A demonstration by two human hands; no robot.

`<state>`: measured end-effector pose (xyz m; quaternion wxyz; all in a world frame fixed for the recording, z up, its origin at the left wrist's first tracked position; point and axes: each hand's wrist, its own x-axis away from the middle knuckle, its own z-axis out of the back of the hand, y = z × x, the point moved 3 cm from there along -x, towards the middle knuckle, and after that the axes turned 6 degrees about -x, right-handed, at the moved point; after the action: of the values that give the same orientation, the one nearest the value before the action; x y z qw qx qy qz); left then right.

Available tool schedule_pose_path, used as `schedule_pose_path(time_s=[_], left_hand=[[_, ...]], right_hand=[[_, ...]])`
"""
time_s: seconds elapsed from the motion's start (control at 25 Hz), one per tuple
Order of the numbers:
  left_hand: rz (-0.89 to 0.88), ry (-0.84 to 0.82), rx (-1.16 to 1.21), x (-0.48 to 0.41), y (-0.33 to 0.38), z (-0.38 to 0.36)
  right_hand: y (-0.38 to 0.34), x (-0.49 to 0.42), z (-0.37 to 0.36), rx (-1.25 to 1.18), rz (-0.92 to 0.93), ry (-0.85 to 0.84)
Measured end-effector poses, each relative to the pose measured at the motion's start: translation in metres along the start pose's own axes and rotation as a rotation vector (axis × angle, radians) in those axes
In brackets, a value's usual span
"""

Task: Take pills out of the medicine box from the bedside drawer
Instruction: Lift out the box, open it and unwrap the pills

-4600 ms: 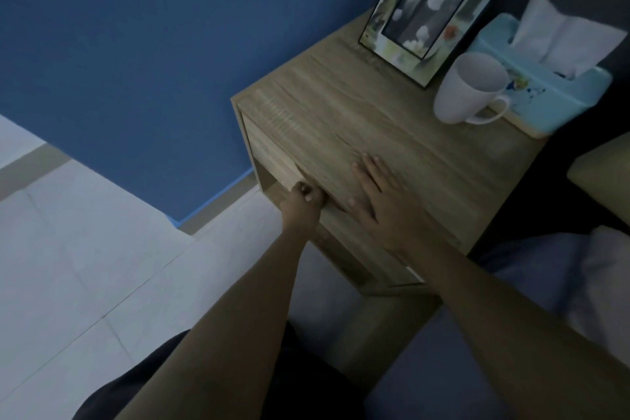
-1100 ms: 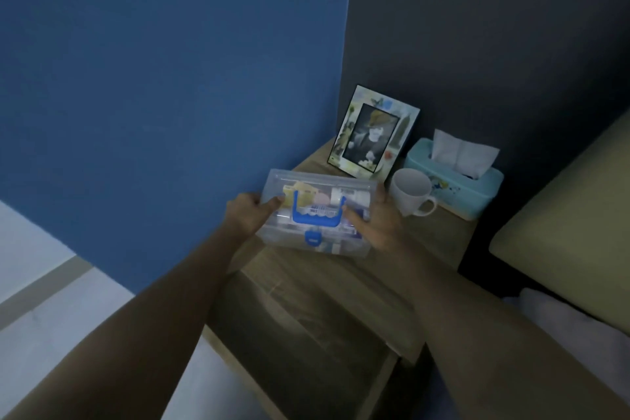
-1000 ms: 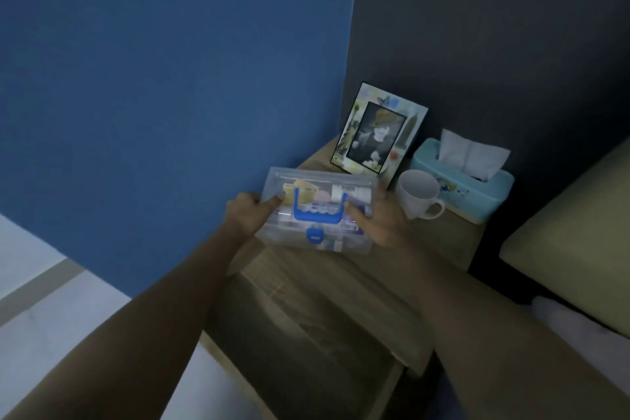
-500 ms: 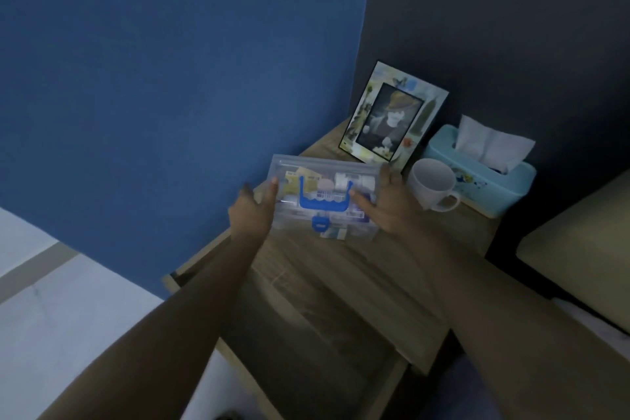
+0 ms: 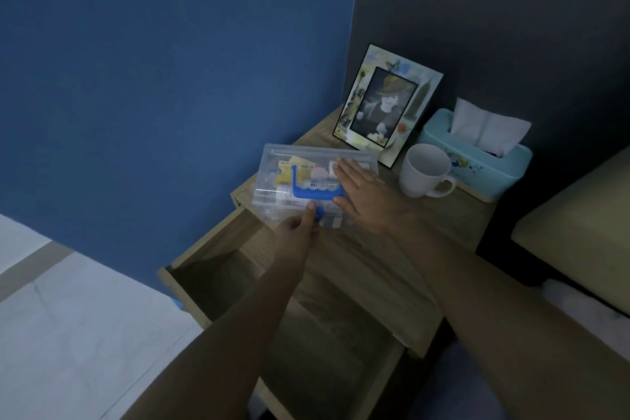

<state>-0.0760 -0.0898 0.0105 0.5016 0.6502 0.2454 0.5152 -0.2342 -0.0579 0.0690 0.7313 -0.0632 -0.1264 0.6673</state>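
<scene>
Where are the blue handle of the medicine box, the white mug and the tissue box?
blue handle (image 5: pixel 315 194), head view, on the lower bar of the handle.
white mug (image 5: pixel 417 177), head view, on the outer side wall.
tissue box (image 5: pixel 491 169), head view, on the teal front wall.

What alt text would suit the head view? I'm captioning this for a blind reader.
A clear medicine box sits on a wooden nightstand, right hand flat on its lid, left hand at its blue latch. The drawer below is open; a photo frame, mug and tissue box stand behind.
</scene>
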Motion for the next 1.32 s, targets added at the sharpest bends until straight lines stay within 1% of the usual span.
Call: schedule_pose_path(time_s=[0.12, 0.28, 0.36, 0.44, 0.68, 0.72, 0.76, 0.84, 0.88, 0.92, 1.08, 1.16, 1.24, 1.28, 1.32], left_hand=[[0.011, -0.021, 0.044, -0.001, -0.002, 0.002], [0.036, 0.032, 0.032, 0.003, -0.012, 0.003], [0.033, 0.000, 0.073, 0.006, -0.019, 0.005], [0.016, -0.016, 0.061, 0.005, -0.019, 0.008], [0.089, 0.084, -0.013, 0.002, -0.014, 0.010], [0.106, 0.125, -0.013, 0.004, -0.016, 0.013], [0.130, 0.208, -0.010, 0.007, -0.015, 0.018], [0.153, 0.432, 0.010, 0.015, -0.005, 0.036], [0.116, 0.495, 0.004, 0.017, 0.003, 0.045], [0.039, 0.509, -0.033, 0.017, 0.011, 0.051], [-0.379, 0.384, -0.380, 0.020, 0.040, 0.064], [-0.509, 0.346, -0.493, 0.021, 0.045, 0.068], [-0.572, 0.309, -0.591, 0.019, 0.047, 0.067], [-0.596, 0.282, -0.689, 0.017, 0.046, 0.064], [-0.617, 0.247, -0.836, 0.012, 0.045, 0.062]], right_hand=[[0.000, 0.000, -0.001, -0.006, 0.005, -0.011], [0.000, -0.001, 0.000, -0.005, -0.007, -0.033], [0.000, -0.001, 0.000, -0.001, -0.007, -0.032], [0.000, 0.000, 0.000, 0.002, -0.007, -0.030], [0.000, 0.000, 0.000, -0.013, 0.003, -0.028], [0.000, 0.000, 0.000, -0.017, 0.011, -0.031], [0.001, 0.001, 0.001, -0.025, 0.021, -0.041], [0.000, 0.002, 0.003, -0.018, 0.030, -0.083], [0.000, 0.001, 0.005, 0.007, 0.027, -0.107], [0.000, 0.001, 0.007, 0.038, 0.023, -0.125], [-0.008, 0.000, 0.020, 0.116, 0.058, -0.131], [-0.009, 0.001, 0.040, 0.087, 0.094, -0.036], [-0.008, -0.002, 0.065, 0.059, 0.139, 0.103], [-0.007, -0.006, 0.077, 0.075, 0.156, 0.160], [-0.007, -0.011, 0.087, 0.109, 0.166, 0.207]])
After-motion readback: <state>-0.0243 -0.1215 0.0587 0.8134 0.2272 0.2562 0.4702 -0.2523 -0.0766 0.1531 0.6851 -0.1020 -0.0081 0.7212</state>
